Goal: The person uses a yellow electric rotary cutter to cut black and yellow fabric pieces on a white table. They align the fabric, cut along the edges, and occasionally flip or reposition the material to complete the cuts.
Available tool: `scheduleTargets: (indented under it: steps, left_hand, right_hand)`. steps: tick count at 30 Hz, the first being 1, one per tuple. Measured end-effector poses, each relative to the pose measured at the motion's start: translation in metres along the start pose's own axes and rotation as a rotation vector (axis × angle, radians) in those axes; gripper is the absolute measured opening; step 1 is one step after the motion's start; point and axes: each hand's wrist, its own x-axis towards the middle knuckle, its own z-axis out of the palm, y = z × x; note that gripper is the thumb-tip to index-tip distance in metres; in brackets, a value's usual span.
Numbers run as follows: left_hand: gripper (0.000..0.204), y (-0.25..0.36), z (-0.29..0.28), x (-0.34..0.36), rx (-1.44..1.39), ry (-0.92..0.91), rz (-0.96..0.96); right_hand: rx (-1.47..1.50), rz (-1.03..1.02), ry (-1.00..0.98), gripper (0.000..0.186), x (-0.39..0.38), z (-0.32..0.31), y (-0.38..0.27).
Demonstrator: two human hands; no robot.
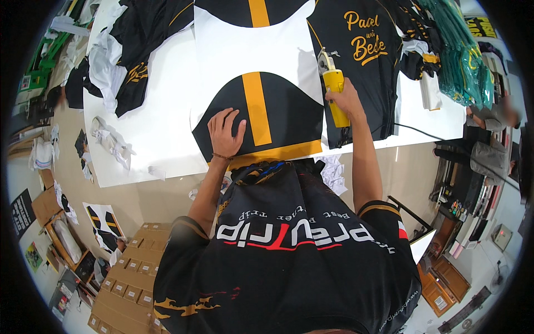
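Observation:
My left hand (227,132) lies with its fingers spread on a black sleeve-shaped fabric piece (295,114) with an orange stripe and an orange lower band. A yellow handheld electric fabric cutter (334,89) is gripped in my right hand (347,99). Its metal cutting head points away from me, beside the right edge of the sleeve piece. Under and beside the cutter lies a black shirt panel (364,83) with gold lettering. Whether the blade touches fabric I cannot tell. White sheet (222,61) surrounds the curved edge of the sleeve piece.
Another black piece with an orange stripe (260,12) lies at the far side of the white table (172,100). Dark garments and white scraps (105,72) are heaped left, plastic-wrapped green garments (459,55) right. A cord (423,132) runs rightward. Cardboard boxes (125,278) stand lower left; a person (492,139) is at right.

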Motion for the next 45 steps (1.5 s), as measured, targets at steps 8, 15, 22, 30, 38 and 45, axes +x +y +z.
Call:
scheduleTargets:
  steps: [8, 15, 22, 30, 38, 45]
  left_hand:
    - [0.031, 0.0, 0.006, -0.006, -0.005, -0.001, -0.049]
    - [0.032, -0.003, 0.003, -0.002, -0.002, -0.004, -0.095]
    - [0.031, -0.008, 0.002, 0.003, 0.025, 0.015, -0.119]
    - [0.031, -0.009, 0.004, 0.009, 0.035, 0.004, -0.169]
    - [0.044, -0.03, 0.032, 0.079, 0.08, 0.01, -0.096]
    - [0.078, -0.084, 0.061, 0.146, 0.274, -0.277, -0.079]
  right_hand:
    - [0.016, -0.025, -0.006, 0.066, 0.045, -0.006, -0.027]
    - [0.033, -0.053, 0.004, 0.065, 0.085, -0.008, -0.046]
    - [0.033, -0.072, 0.006, 0.066, 0.123, -0.01, -0.063]
    - [0.063, -0.074, 0.001, 0.055, 0.163, -0.009, -0.083]
    - [0.302, -0.065, -0.134, 0.048, 0.171, -0.025, -0.084]
    - [0.528, 0.009, -0.125, 0.045, 0.06, -0.055, -0.053]
